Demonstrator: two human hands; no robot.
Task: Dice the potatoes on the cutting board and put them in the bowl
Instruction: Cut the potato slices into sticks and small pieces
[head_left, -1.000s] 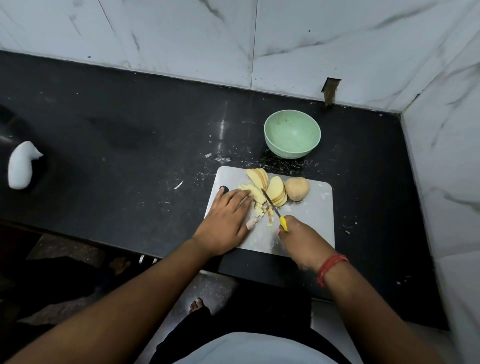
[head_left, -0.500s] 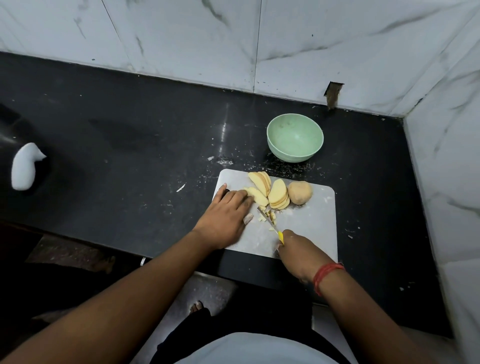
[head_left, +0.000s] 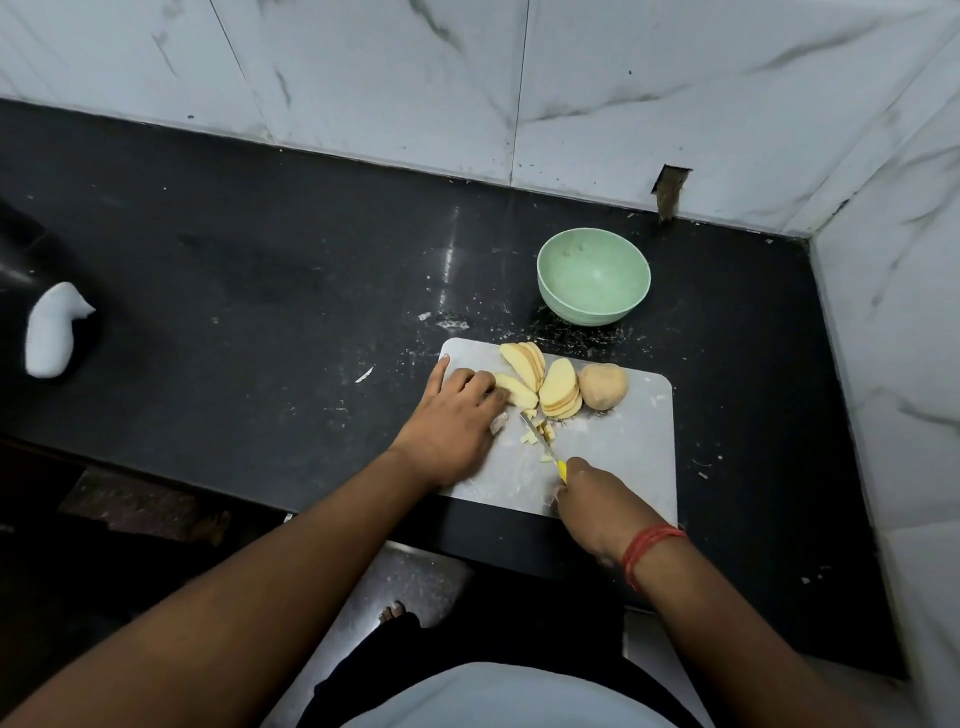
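A grey cutting board (head_left: 628, 457) lies on the black counter. On it are fanned potato slices (head_left: 558, 387), a whole potato piece (head_left: 603, 385) at their right, and a few small diced bits (head_left: 540, 434). My left hand (head_left: 452, 421) lies on the board's left part, its curled fingers holding down a potato slice (head_left: 517, 391). My right hand (head_left: 597, 501) grips a yellow-handled knife (head_left: 543, 441), whose blade points up-left into the diced bits. A pale green bowl (head_left: 593, 275) stands behind the board and looks empty.
Marble-tiled walls close the counter at the back and right. A white object (head_left: 52, 330) sits at the far left of the counter. Crumbs and white specks are scattered between bowl and board. The counter's front edge runs just below the board.
The knife has come back toward me, and its blade now lies among the diced bits. My left hand has shifted slightly along the slice.
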